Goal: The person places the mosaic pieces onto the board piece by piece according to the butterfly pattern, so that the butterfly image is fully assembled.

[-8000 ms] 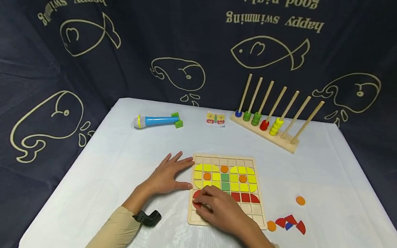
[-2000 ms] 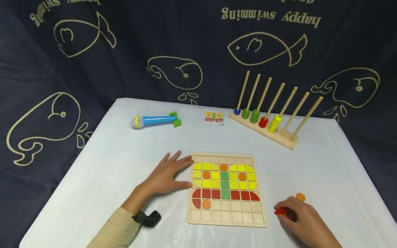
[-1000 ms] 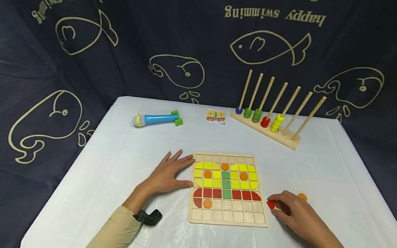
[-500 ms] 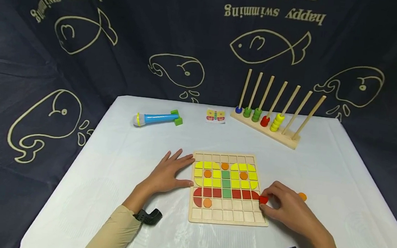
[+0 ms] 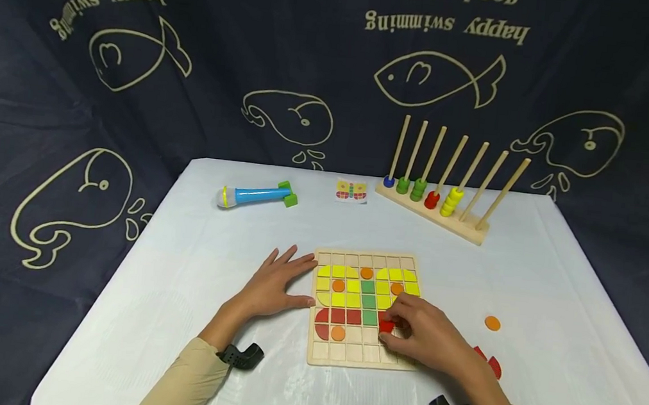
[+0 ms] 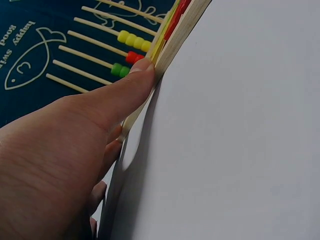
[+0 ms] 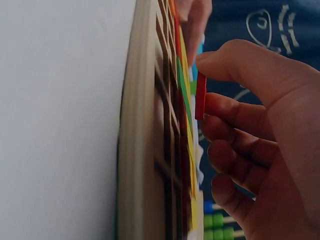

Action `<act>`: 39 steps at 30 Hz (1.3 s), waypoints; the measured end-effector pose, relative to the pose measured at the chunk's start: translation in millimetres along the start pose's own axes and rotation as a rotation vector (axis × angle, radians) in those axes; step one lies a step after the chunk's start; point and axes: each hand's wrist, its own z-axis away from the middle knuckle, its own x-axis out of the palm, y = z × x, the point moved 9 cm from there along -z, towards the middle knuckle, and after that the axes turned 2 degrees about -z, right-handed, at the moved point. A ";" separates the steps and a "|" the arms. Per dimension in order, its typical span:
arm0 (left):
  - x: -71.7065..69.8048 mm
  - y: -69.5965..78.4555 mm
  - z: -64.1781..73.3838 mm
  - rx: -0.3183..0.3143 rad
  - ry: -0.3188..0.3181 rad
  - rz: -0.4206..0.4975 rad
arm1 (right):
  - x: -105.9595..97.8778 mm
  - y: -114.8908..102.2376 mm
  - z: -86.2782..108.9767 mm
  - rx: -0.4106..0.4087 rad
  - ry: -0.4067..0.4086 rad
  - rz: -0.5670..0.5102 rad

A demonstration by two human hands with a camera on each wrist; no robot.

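Observation:
Between thumb and fingertips, my right hand (image 5: 425, 333) pinches a small red piece (image 5: 386, 325) above the lower middle of a wooden grid board (image 5: 346, 355). The right wrist view shows this red piece (image 7: 200, 97) edge-on, apart from the board. My left hand (image 5: 276, 286) lies with spread fingers at the board's left side, and its thumb (image 6: 132, 85) touches the edge. Yellow, green, red and orange tiles form a pattern on the board, with an orange disc (image 5: 338, 333) in a lower row. My right hand hides part of the red row.
Right of the board lie an orange disc (image 5: 492, 323) and red pieces (image 5: 494, 366), partly behind my right forearm. At the back are a blue toy microphone (image 5: 258, 195), a picture card (image 5: 351, 192) and a wooden peg rack (image 5: 433, 215) with coloured beads.
Over the last two seconds my right hand has carried the red piece leftward from the table's right side to above the board. An orange disc now lies in the lower row, unlike eight seconds ago.

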 end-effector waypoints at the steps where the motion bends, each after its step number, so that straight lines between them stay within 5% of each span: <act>1: 0.4 -0.6 0.5 -0.001 -0.001 -0.003 | 3.1 -4.0 -2.4 -0.009 -0.006 -0.002; 16: 0.5 -0.8 1.1 -0.003 -0.003 -0.001 | 34.1 -37.5 -21.2 -0.109 -0.084 0.030; 23: 1.5 -1.7 1.2 0.003 0.000 -0.010 | 31.7 -44.7 -20.6 -0.207 -0.028 -0.013; 32: 1.0 -1.9 0.6 0.006 0.001 -0.011 | 27.7 -38.4 -19.2 -0.138 -0.030 0.005; 39: 0.3 -0.5 0.4 0.008 0.006 -0.006 | 9.1 -13.1 -4.8 -0.047 -0.034 -0.016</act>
